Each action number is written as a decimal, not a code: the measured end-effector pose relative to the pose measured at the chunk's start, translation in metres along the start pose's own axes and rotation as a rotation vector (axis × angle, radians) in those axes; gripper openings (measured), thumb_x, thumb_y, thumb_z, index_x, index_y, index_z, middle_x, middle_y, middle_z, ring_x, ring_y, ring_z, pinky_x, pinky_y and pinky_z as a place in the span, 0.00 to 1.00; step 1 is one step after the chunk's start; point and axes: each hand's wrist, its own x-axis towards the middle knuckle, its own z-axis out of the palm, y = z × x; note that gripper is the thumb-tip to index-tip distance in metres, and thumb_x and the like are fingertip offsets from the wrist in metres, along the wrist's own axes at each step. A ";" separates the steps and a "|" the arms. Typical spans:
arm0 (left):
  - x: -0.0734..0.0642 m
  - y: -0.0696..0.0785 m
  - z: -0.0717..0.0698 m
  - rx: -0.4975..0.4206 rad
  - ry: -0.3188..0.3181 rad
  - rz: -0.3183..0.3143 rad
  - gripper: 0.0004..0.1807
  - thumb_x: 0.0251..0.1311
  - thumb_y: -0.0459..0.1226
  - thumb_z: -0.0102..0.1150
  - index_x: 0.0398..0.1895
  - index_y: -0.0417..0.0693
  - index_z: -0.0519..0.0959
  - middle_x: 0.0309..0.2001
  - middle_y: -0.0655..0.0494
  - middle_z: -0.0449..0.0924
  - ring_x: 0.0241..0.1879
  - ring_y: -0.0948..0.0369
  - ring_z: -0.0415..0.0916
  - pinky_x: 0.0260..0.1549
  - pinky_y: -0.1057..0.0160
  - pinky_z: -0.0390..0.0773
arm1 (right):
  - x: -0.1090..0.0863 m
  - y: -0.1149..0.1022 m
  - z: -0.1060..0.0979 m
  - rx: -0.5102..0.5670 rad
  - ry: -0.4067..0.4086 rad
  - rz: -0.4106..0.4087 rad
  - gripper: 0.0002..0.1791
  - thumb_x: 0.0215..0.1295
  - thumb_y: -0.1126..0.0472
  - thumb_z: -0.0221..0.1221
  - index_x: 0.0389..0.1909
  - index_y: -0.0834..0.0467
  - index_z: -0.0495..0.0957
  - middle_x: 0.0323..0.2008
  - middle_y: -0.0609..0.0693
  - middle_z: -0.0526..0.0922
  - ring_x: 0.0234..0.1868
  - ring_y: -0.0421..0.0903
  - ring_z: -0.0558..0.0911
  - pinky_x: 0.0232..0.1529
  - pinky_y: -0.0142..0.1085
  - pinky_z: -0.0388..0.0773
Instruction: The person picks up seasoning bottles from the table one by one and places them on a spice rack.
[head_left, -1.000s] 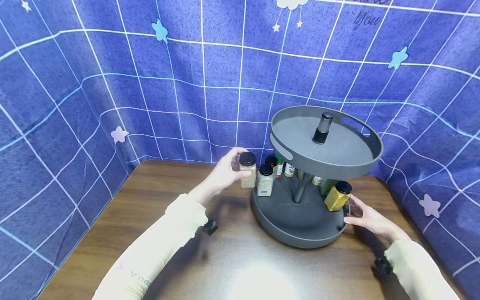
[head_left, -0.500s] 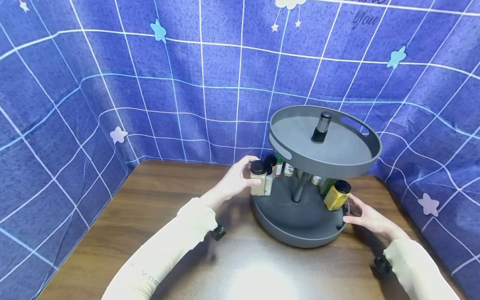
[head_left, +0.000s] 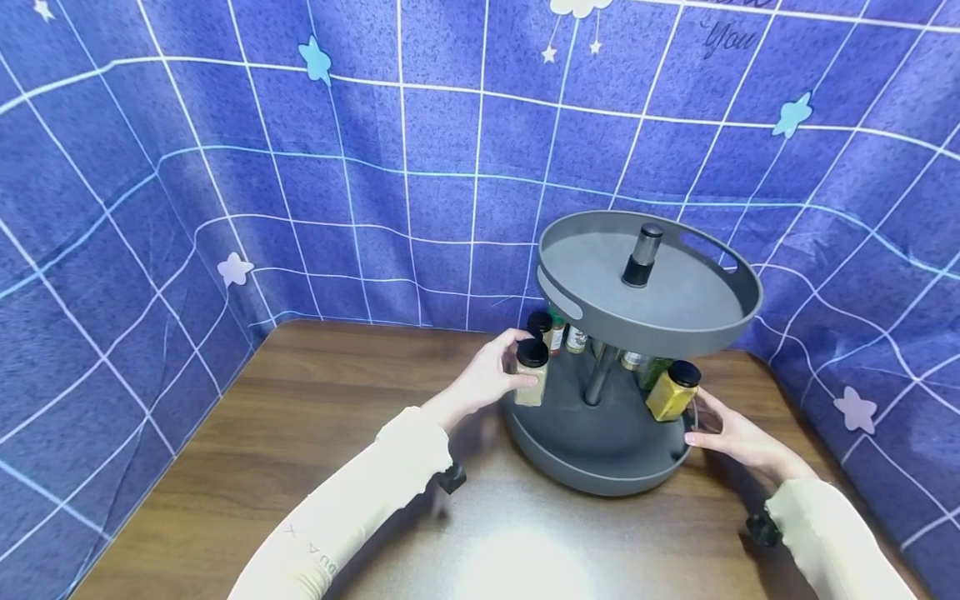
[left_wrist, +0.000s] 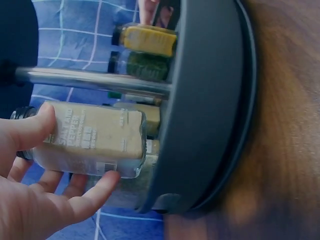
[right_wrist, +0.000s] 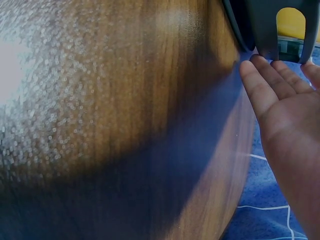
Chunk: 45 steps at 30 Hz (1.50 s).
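My left hand [head_left: 487, 375] grips a square glass jar of salt and pepper seasoning [left_wrist: 95, 132], black-capped and filled with beige powder. Thumb and fingers lie on opposite sides of it. In the head view the jar is at the left part of the lower tier [head_left: 600, 483] of a grey two-tier turntable; I cannot tell whether its base touches the tier. My right hand [head_left: 738, 437] touches the lower tier's rim on the right, by a handle cutout, its fingertips [right_wrist: 247, 67] against the outer wall. Close by, a yellow spice jar [head_left: 670, 398] stands inside the rim.
The upper tier [head_left: 660, 335] overhangs the lower one, joined by a metal post [head_left: 600, 379]. Several other spice jars stand at the back, including a green-filled one [left_wrist: 147, 66] and a black-capped one [head_left: 539, 323]. Behind the wooden table [head_left: 337, 467] hangs a blue curtain [head_left: 420, 208].
My left hand has carried the seasoning jar right and nearer to me, over the lower tier's left side. A pale-filled jar there is now hidden behind it in the head view. My right hand stays put.
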 end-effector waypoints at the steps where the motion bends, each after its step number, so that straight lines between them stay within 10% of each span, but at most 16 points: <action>1: -0.001 -0.001 0.001 0.025 -0.001 0.002 0.33 0.43 0.30 0.72 0.56 0.46 0.71 0.42 0.49 0.77 0.37 0.59 0.73 0.38 0.55 0.75 | 0.000 0.000 0.000 0.000 0.000 -0.001 0.47 0.62 0.61 0.60 0.71 0.70 0.39 0.65 0.76 0.56 0.62 0.73 0.62 0.50 0.19 0.65; 34: -0.012 -0.038 0.015 0.085 -0.013 -0.046 0.32 0.43 0.31 0.72 0.54 0.47 0.69 0.48 0.51 0.78 0.40 0.58 0.79 0.41 0.67 0.79 | -0.001 -0.004 0.000 -0.018 -0.003 0.022 0.47 0.62 0.62 0.60 0.71 0.71 0.39 0.66 0.76 0.53 0.62 0.74 0.61 0.50 0.19 0.66; 45: -0.015 -0.039 0.019 0.122 0.011 -0.024 0.32 0.45 0.32 0.72 0.56 0.48 0.68 0.45 0.51 0.80 0.42 0.57 0.80 0.43 0.65 0.79 | -0.003 -0.005 -0.001 -0.042 0.004 0.036 0.47 0.63 0.59 0.59 0.71 0.70 0.38 0.66 0.76 0.54 0.62 0.73 0.62 0.57 0.43 0.71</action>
